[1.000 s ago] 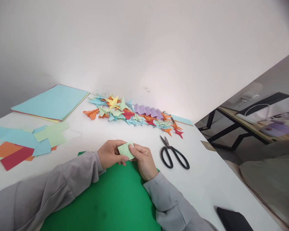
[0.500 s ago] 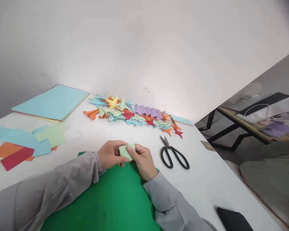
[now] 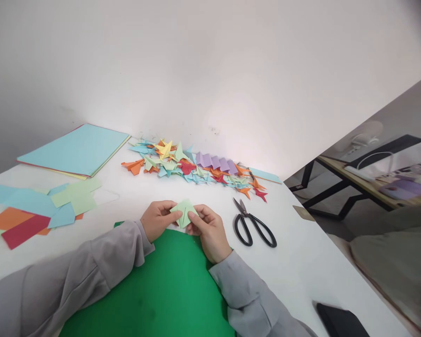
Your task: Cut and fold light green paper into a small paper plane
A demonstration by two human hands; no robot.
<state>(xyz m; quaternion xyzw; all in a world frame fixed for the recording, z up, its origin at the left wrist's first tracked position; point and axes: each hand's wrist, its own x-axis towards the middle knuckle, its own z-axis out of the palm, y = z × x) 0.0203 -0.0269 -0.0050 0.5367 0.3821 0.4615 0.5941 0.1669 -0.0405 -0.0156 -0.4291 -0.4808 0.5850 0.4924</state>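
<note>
Both hands pinch a small folded piece of light green paper (image 3: 183, 212) just above the far edge of a green mat (image 3: 161, 290). My left hand (image 3: 157, 220) grips its left side with fingers curled. On its right side, my right hand (image 3: 206, 229) holds it between thumb and fingertips. The paper is turned like a diamond, with a crease down its middle. Grey sleeves cover both arms.
Black scissors (image 3: 254, 227) lie on the white table (image 3: 301, 262) right of my hands. A pile of coloured folded paper shapes (image 3: 196, 168) stretches along the wall. A stack of sheets (image 3: 75, 150) and loose cut pieces (image 3: 31, 210) lie left. A dark object (image 3: 340, 320) sits at the near right.
The green paper has been turned from a flat rectangle to a diamond and lifted slightly. Both hands shifted a little away from me with it.
</note>
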